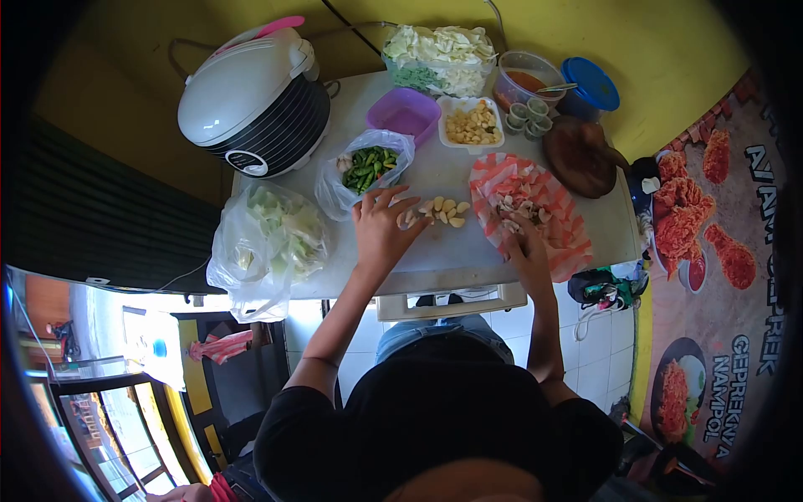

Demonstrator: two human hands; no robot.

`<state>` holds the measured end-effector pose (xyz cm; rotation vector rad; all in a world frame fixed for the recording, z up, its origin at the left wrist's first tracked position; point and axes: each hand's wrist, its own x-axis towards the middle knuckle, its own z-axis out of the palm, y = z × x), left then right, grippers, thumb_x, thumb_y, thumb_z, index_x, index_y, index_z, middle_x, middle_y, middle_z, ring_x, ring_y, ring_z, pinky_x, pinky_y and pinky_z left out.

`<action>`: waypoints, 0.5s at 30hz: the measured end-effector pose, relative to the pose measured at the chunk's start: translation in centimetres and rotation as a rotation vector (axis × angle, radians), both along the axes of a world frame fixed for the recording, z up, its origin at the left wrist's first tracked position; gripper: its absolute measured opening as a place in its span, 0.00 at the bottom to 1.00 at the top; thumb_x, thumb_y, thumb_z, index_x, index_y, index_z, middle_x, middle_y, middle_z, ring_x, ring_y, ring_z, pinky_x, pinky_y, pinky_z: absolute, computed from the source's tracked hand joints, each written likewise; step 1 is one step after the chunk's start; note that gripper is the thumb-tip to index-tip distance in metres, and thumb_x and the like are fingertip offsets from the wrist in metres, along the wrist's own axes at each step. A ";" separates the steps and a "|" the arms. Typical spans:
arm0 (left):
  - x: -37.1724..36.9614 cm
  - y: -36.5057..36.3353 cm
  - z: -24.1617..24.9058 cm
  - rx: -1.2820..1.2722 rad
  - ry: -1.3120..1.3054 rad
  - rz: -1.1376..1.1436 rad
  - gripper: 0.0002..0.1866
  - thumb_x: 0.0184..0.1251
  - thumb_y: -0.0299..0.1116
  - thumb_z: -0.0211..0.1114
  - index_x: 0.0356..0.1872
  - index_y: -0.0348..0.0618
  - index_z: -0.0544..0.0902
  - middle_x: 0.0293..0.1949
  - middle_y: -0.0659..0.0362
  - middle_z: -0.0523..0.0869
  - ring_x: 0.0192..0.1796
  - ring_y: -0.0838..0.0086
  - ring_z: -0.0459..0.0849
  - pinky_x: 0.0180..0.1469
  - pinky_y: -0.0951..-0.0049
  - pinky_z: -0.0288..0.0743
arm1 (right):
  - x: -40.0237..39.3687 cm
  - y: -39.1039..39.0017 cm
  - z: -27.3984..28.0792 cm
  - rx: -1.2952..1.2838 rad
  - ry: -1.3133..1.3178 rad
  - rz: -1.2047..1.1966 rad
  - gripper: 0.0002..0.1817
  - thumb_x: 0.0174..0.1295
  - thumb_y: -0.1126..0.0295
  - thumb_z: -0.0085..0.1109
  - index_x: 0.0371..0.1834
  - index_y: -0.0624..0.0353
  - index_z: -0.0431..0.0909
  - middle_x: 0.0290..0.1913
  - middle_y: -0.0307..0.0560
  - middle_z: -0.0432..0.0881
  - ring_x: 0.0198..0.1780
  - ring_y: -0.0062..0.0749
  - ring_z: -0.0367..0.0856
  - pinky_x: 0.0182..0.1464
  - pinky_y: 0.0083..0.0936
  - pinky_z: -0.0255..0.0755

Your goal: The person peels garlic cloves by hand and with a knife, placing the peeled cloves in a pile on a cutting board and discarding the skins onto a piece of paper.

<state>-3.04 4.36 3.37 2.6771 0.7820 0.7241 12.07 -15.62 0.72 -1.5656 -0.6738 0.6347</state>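
My left hand (383, 227) is over the table with its fingers spread, just left of a small pile of peeled garlic cloves (452, 211). The thumb tip comes close to the pile. My right hand (527, 249) reaches into garlic skins (529, 209) lying on a red-and-white checked plastic sheet (569, 238). Its fingers are bent together among the skins, and what they pinch is hidden. Behind my left hand sits a clear plastic bag (333, 197) with green chillies (368, 167) and some garlic at its side.
A rice cooker (251, 100) stands at the back left, above a bag of leafy vegetables (268, 230). Along the back are a purple container (403, 113), cut cabbage (439, 46), a foam tray of chopped yellowish pieces (473, 124), a blue-lidded tub (590, 84) and a stone mortar (579, 159).
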 end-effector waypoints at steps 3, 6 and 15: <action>0.7 0.7 -0.6 0.056 0.043 -0.018 0.13 0.47 0.46 0.70 0.33 0.55 0.87 0.51 0.67 0.80 0.56 0.65 0.71 0.57 0.62 0.58 | -0.1 0.9 -0.5 -0.025 -0.012 0.051 0.14 0.68 0.62 0.47 0.46 0.62 0.73 0.24 0.36 0.75 0.23 0.12 0.66 0.26 0.10 0.58; 1.4 1.1 -1.4 0.029 0.021 -0.032 0.11 0.50 0.46 0.68 0.31 0.55 0.88 0.49 0.65 0.81 0.56 0.64 0.71 0.57 0.61 0.58 | 0.0 1.3 0.5 -0.064 0.095 0.020 0.17 0.69 0.58 0.45 0.37 0.61 0.77 0.18 0.34 0.73 0.18 0.12 0.65 0.21 0.11 0.56; 0.4 0.7 0.5 -0.056 -0.096 -0.024 0.08 0.51 0.41 0.69 0.28 0.50 0.86 0.38 0.67 0.85 0.46 0.70 0.76 0.48 0.67 0.62 | 4.4 2.4 0.5 -0.105 -0.155 -0.271 0.13 0.64 0.63 0.54 0.30 0.63 0.76 0.16 0.35 0.71 0.16 0.13 0.66 0.18 0.15 0.56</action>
